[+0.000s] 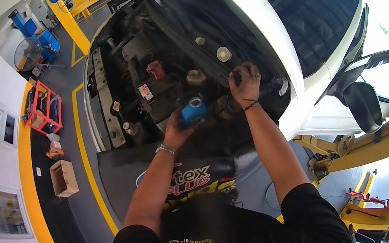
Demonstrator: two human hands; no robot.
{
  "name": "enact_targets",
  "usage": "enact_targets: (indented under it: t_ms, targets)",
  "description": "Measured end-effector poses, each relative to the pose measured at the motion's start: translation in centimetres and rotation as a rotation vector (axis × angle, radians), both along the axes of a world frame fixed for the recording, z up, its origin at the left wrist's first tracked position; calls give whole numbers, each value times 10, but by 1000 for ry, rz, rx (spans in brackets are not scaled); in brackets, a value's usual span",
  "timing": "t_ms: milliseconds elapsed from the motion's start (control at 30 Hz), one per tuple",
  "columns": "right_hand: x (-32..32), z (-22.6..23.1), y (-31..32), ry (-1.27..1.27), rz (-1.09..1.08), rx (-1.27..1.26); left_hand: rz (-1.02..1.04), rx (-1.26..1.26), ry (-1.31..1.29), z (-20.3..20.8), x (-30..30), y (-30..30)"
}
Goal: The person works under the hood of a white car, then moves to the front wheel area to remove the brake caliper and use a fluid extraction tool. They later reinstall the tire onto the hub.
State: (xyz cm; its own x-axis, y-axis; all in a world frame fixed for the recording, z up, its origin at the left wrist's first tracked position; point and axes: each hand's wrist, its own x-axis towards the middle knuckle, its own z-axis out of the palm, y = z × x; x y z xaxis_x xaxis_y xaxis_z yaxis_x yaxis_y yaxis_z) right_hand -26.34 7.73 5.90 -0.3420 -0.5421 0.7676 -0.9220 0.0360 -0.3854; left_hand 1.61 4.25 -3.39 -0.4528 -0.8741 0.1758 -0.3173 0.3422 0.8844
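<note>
My left hand [176,130] is wrapped around a blue bottle [193,113] over the engine bay [140,69]. The bottle's round pale mouth faces up with no cap on it. Beyond it sits a cream-coloured fluid reservoir [195,76]. Toward the windscreen side, my right hand [248,82] has its fingers curled round a small dark thing that I cannot make out. Just past those fingers lies a pale round disc-shaped cover [223,54]. A red-covered part [156,70], likely a battery terminal, shows farther off.
A black fender cover [120,169] drapes the car's near side. The side mirror [362,105] and yellow lift arm [372,152] stand at right. On the left are a red tool cart [43,109], a cardboard box [63,179] and a fan [27,54].
</note>
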Motion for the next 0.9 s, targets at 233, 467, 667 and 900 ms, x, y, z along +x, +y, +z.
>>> enact_targets:
  t_ms: [233, 467, 667, 900]
  targets:
    - [-2, 2, -3, -66, 24, 8, 105, -212, 217, 8, 4, -2]
    - [-1, -1, -3, -19, 23, -25, -306, -38, 1013, 148, 21, 74]
    - [-34, -14, 7, 5, -48, 16, -867, -235, 1178, 297, 25, 165]
    - [-6, -7, -7, -29, 24, 27, -1521, -26, 1600, 269, 37, 209]
